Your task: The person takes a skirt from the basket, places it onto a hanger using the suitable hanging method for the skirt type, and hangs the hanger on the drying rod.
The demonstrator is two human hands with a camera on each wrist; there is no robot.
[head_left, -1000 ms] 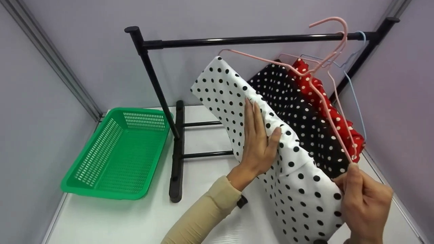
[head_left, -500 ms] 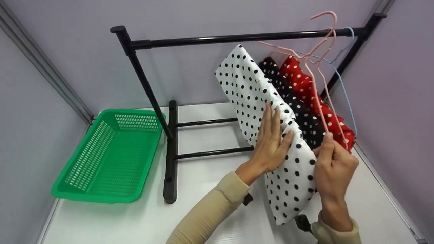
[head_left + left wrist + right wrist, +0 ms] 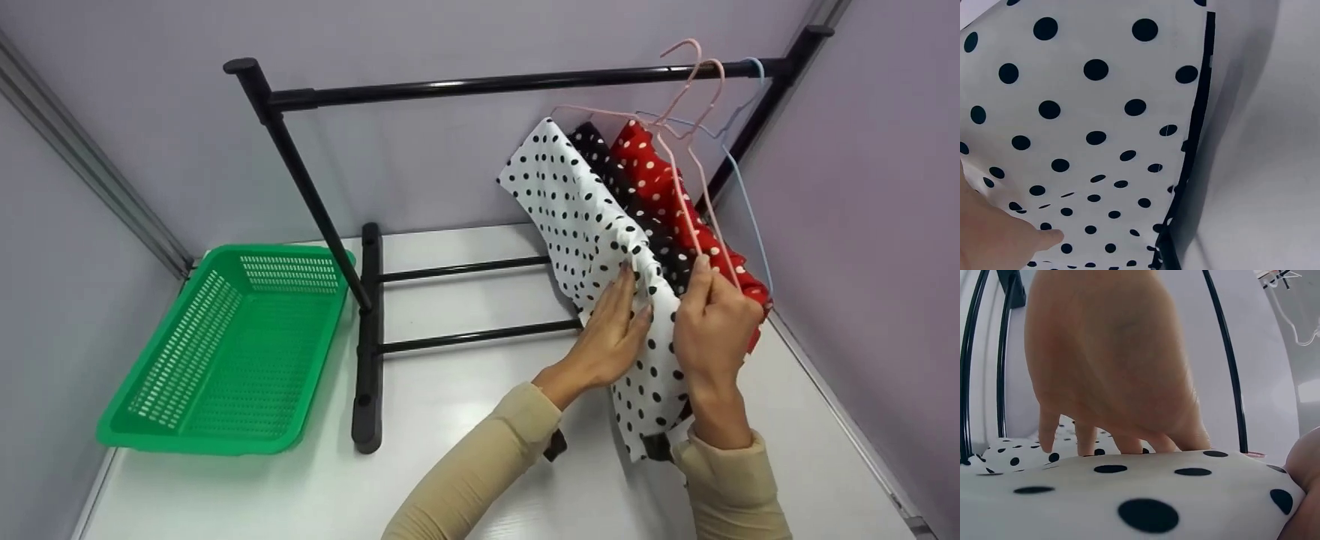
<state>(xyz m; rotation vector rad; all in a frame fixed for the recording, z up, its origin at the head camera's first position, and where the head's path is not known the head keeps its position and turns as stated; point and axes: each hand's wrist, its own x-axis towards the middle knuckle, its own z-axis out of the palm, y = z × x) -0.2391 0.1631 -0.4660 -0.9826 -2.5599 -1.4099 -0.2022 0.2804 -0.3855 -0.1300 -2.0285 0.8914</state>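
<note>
A pink clothes hanger (image 3: 678, 187) carries a white cloth with black dots (image 3: 555, 180). Its hook arches at the black rail, overlapping it in the head view. My right hand (image 3: 716, 322) pinches the hanger's near corner, thumb on top, by the cloth's edge. Flat against the side of the cloth lies my left hand (image 3: 607, 334), fingers straight. In the left wrist view the white cloth (image 3: 1095, 107) hangs down with a dark edge, and part of my left hand (image 3: 1002, 236) shows lower left. The right wrist view has the dotted cloth (image 3: 1072, 506) close up.
A black garment rack (image 3: 465, 85) spans the back. Behind the white cloth hang a black dotted cloth (image 3: 596, 154) on another pink hanger and a red dotted cloth (image 3: 649, 161) beside a blue hanger (image 3: 742, 184). A green basket (image 3: 255, 360) sits at left.
The white cloth and its pink hanger have moved away from me, closer to the hanging cloths, with the hook lowered to the rail. Both hands have travelled along with it.
</note>
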